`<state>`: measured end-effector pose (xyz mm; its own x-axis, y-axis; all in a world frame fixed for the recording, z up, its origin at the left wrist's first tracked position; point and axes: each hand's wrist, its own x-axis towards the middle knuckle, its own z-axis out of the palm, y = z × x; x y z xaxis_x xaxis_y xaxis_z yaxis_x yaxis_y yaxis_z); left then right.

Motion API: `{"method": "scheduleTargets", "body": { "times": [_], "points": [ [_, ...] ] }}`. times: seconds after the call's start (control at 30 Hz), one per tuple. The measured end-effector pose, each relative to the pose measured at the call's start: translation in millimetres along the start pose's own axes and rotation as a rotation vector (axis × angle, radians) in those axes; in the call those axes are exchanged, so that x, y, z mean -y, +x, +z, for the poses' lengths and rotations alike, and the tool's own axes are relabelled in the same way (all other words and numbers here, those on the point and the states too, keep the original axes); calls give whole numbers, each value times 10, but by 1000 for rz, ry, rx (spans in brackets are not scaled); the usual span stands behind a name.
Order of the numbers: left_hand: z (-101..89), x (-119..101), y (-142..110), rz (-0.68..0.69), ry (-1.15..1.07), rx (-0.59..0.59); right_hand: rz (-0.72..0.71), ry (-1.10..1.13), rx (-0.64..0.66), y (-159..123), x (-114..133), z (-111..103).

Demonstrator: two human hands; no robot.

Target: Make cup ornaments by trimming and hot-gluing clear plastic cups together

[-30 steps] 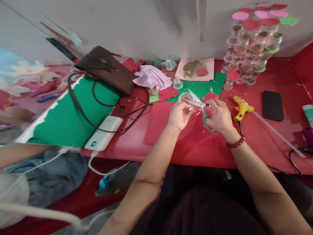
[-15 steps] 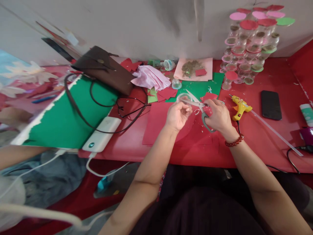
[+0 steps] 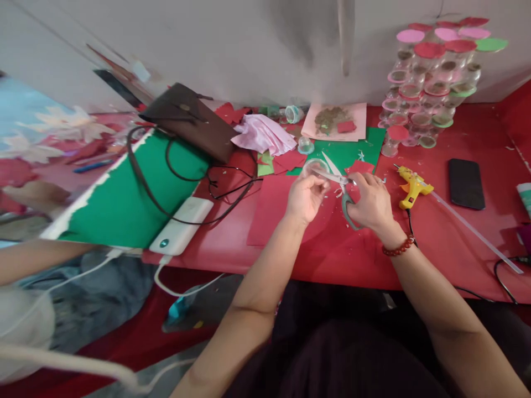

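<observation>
My right hand (image 3: 371, 203) grips grey-handled scissors (image 3: 341, 187), whose blades stand apart and point left toward a small clear round plastic piece (image 3: 314, 167). My left hand (image 3: 305, 196) pinches that clear piece just above the red table (image 3: 440, 237). Both hands hover over a red paper sheet (image 3: 269, 213) with small white scraps scattered on it.
A yellow glue gun (image 3: 412, 187) with a long glue stick lies right of my hands, a black phone (image 3: 466, 183) beyond it. Stacked clear cups with coloured lids (image 3: 427, 83) stand at the back right. Green sheet (image 3: 133, 199), white power bank (image 3: 181, 225), brown bag (image 3: 193, 119) and cables lie left. Another person's arm (image 3: 37, 260) is at far left.
The view has shifted slightly. My hands stay together with the scissors and clear piece, nearly unmoved on the table.
</observation>
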<state>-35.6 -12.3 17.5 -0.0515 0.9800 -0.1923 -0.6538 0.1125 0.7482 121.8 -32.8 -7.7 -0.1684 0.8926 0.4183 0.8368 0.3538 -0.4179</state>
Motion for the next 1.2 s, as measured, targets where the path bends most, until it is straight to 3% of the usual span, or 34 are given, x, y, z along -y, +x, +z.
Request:
{"method": "scheduleTargets", "body": {
  "times": [0.57, 0.77, 0.83, 0.97, 1.2],
  "points": [
    [-52, -85, -29, -127, 7, -28, -41, 55, 44, 40, -143, 25],
    [-59, -127, -75, -152, 48, 36, 201, -19, -70, 137, -297, -74],
    [-48, -124, -70, -113, 47, -15, 168, 11, -92, 134, -247, -67],
    [-30, -98, -29, -82, 15, -73, 28, 45, 2, 40, -25, 5],
    [-19, -39, -11, -28, 8, -86, 18, 22, 48, -29, 31, 7]
  ]
}}
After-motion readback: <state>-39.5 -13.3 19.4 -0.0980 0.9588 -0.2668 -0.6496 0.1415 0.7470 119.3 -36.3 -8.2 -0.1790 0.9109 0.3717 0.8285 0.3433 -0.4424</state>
